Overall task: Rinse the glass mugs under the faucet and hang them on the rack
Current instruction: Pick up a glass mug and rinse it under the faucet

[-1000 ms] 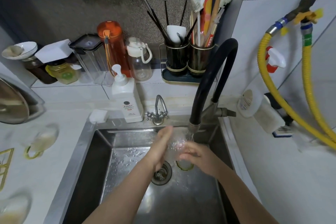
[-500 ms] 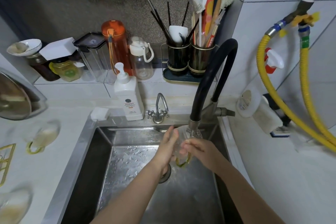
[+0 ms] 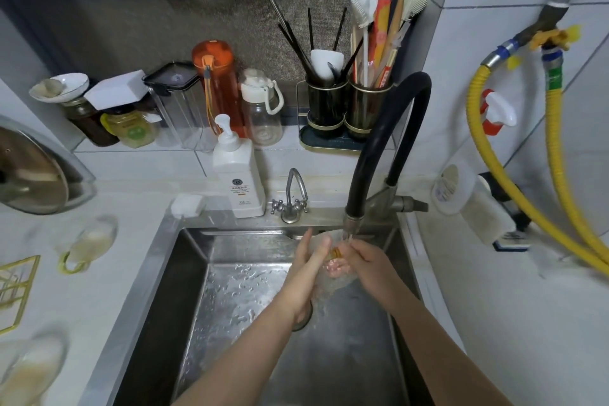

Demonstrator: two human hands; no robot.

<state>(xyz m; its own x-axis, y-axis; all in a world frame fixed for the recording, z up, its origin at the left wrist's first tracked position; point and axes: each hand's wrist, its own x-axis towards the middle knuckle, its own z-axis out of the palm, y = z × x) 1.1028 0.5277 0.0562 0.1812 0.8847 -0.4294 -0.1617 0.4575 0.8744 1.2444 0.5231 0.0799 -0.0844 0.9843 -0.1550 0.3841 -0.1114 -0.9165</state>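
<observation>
1. Nearest the camera, two bare forearms reach up over the steel sink (image 3: pixel 155 290), whose floor is wet with droplets.
2. The left hand (image 3: pixel 308 269) presses against the left side of a glass mug (image 3: pixel 333 277) with its fingers fairly straight.
3. The right hand (image 3: pixel 365 262) curls its fingers round the same mug from the right; the glass is blurred, with a yellowish handle showing between the hands.
4. The mug sits directly beneath the spout of the black faucet (image 3: pixel 379 142).
5. On the desk (image 3: pixel 99 293) to the left lie two more blurred mugs (image 3: pixel 87 245) and a gold wire rack (image 3: pixel 14 287).
6. Farther back stand a white soap dispenser (image 3: pixel 238 175), bottles and a utensil holder (image 3: pixel 349 112).
</observation>
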